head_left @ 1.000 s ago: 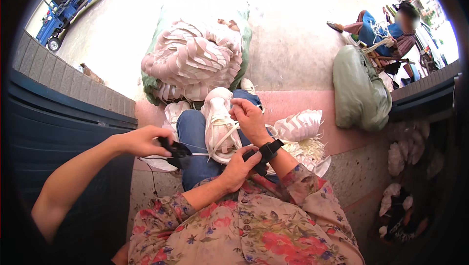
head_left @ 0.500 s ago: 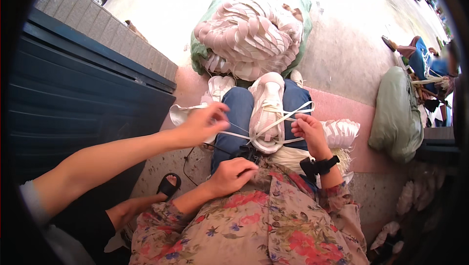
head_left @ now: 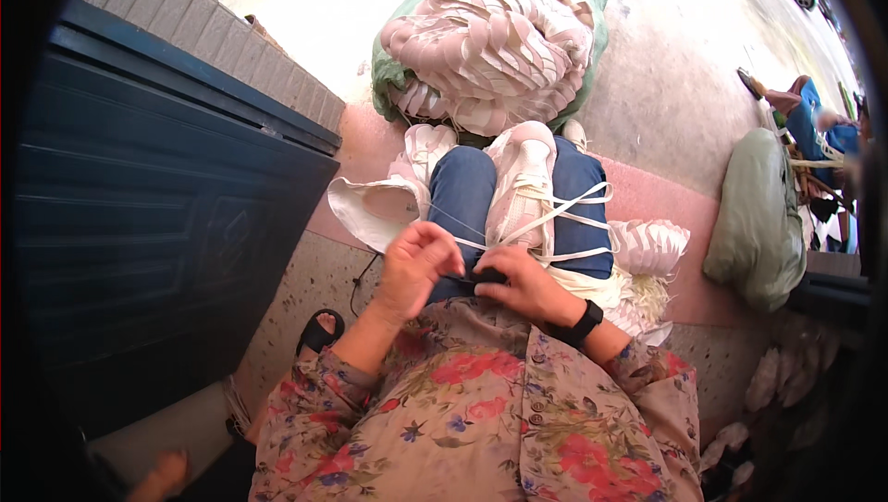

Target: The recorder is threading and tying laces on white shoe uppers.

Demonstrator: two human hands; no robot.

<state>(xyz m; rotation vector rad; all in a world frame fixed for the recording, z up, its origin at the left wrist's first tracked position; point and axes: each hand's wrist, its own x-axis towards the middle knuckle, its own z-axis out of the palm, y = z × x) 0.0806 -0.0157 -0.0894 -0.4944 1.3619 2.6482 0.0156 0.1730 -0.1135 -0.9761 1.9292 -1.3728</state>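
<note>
A pale pink and white sneaker [head_left: 518,192] lies lengthwise between my knees, toe pointing away. Its loose white laces [head_left: 581,215] loop out over my right jeans leg. At my waist, my left hand [head_left: 416,266] has its fingers curled inward; what they hold, if anything, is hidden. Beside it my right hand [head_left: 529,287], with a black band on the wrist, closes around a small black object [head_left: 488,275] partly covered by the fingers. A thin line runs above my left hand toward the shoe.
Ahead, a green sack [head_left: 387,62] bulges with stacked pale shoe parts [head_left: 490,49]. A white hat-like piece [head_left: 370,210] and another shoe [head_left: 425,150] lie left. More stacked pieces [head_left: 652,247] and a grey-green sack [head_left: 757,215] sit right. A dark door [head_left: 157,224] borders the left.
My right hand has left the laces and come down to the black object at my waist. My left hand has lifted slightly. Another person's arm has withdrawn from over the shoe to the lower left.
</note>
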